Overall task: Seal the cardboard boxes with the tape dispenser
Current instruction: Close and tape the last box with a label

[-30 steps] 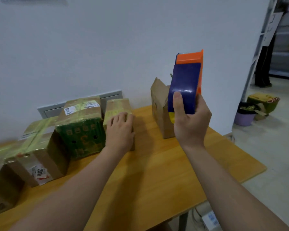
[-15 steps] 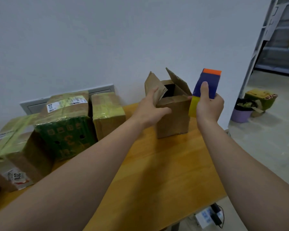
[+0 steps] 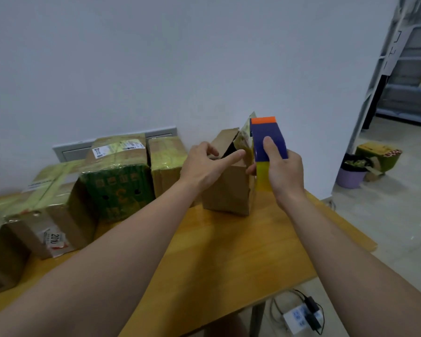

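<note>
here, one open box (image 3: 226, 188) stands at the far side of the table (image 3: 229, 251). the left hand (image 3: 204, 164), fingers uncurled, touches its flap. the right hand (image 3: 286, 173) grips the one dispenser (image 3: 267, 139) just beside the box's right side. four taped boxes (image 3: 117, 181) line the left.

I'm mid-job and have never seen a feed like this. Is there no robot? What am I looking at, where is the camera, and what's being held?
There is no machine here, only a person's two bare hands, seen from one camera worn on the head, looking forward and down. The right hand grips a blue and orange tape dispenser beside an open cardboard box on the wooden table. The left hand touches that box's raised flaps. Several taped boxes stand to the left.
</note>
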Action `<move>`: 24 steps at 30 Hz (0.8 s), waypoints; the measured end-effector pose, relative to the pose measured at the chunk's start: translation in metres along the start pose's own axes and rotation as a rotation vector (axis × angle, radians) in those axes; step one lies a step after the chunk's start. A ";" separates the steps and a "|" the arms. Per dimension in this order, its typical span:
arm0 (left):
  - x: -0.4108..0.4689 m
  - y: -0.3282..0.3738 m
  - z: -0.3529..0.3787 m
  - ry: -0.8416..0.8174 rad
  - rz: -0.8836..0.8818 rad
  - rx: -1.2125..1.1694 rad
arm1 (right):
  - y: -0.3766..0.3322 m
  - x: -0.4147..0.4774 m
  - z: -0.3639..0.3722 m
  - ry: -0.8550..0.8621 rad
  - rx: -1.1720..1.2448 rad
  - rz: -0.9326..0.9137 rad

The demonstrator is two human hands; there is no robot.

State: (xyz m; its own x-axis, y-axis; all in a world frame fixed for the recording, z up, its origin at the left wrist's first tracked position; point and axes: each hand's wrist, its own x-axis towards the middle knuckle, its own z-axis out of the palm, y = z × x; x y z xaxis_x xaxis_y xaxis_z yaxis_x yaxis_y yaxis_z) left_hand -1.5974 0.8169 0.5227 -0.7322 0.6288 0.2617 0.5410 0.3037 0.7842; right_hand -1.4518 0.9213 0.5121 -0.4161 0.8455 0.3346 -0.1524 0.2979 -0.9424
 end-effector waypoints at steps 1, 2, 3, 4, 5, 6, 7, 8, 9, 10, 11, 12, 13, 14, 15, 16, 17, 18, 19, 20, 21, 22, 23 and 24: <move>-0.004 0.002 0.000 0.037 -0.027 0.053 | -0.003 -0.007 0.002 -0.019 -0.012 -0.011; -0.006 0.005 0.000 0.060 -0.061 0.113 | -0.005 -0.014 0.003 -0.036 -0.027 -0.018; -0.008 0.008 0.000 0.069 -0.096 0.166 | -0.007 -0.019 0.004 -0.051 -0.039 -0.020; -0.009 0.011 0.002 0.068 -0.126 0.199 | -0.009 -0.025 0.003 -0.061 -0.044 -0.016; -0.009 0.014 0.003 0.065 -0.147 0.202 | -0.011 -0.030 0.002 -0.065 -0.040 -0.007; -0.009 0.016 0.003 0.055 -0.163 0.179 | -0.014 -0.034 0.000 -0.064 -0.033 0.003; -0.008 0.017 0.002 0.035 -0.170 0.151 | -0.017 -0.038 -0.003 -0.059 -0.025 0.008; -0.008 0.018 0.001 0.011 -0.169 0.130 | -0.020 -0.041 -0.006 -0.052 -0.019 0.004; -0.009 0.018 -0.001 -0.008 -0.164 0.114 | -0.024 -0.042 -0.011 -0.044 -0.016 -0.010; -0.012 0.018 -0.005 -0.023 -0.155 0.094 | -0.029 -0.043 -0.016 -0.034 -0.016 -0.033; -0.017 0.018 -0.009 -0.049 -0.139 0.068 | -0.035 -0.043 -0.021 -0.024 -0.018 -0.064; -0.023 0.016 -0.015 -0.089 -0.119 0.038 | -0.043 -0.042 -0.026 -0.021 -0.033 -0.101; -0.031 0.014 -0.022 -0.131 -0.106 0.010 | -0.051 -0.042 -0.029 -0.031 -0.053 -0.142; -0.039 0.012 -0.030 -0.167 -0.101 -0.017 | -0.060 -0.041 -0.032 -0.048 -0.060 -0.183; -0.048 0.010 -0.039 -0.199 -0.104 -0.046 | -0.070 -0.040 -0.033 -0.074 -0.049 -0.214; -0.057 0.008 -0.048 -0.234 -0.107 -0.077 | -0.080 -0.041 -0.033 -0.115 -0.027 -0.226; -0.064 0.005 -0.057 -0.264 -0.103 -0.103 | -0.090 -0.041 -0.031 -0.167 -0.009 -0.224; -0.070 0.001 -0.067 -0.285 -0.094 -0.123 | -0.099 -0.042 -0.028 -0.236 0.002 -0.206; -0.076 -0.003 -0.078 -0.299 -0.089 -0.142 | -0.106 -0.044 -0.023 -0.316 -0.008 -0.182; -0.081 -0.008 -0.090 -0.305 -0.087 -0.159 | -0.112 -0.047 -0.017 -0.396 -0.025 -0.157; -0.087 -0.013 -0.103 -0.304 -0.089 -0.170 | -0.116 -0.052 -0.008 -0.471 -0.040 -0.136; -0.092 -0.020 -0.117 -0.297 -0.085 -0.168 | -0.119 -0.058 0.001 -0.530 -0.040 -0.115; -0.098 -0.027 -0.131 -0.283 -0.078 -0.161 | -0.121 -0.064 0.012 -0.571 -0.029 -0.104; -0.103 -0.035 -0.145 -0.272 -0.070 -0.156 | -0.123 -0.070 0.023 -0.607 -0.006 -0.093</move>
State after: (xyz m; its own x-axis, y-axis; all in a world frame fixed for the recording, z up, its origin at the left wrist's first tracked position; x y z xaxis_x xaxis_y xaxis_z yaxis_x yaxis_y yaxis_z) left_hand -1.6006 0.6377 0.5501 -0.6164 0.7851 0.0605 0.4078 0.2526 0.8774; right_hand -1.4244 0.8149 0.6050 -0.8378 0.4133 0.3569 -0.2085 0.3619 -0.9086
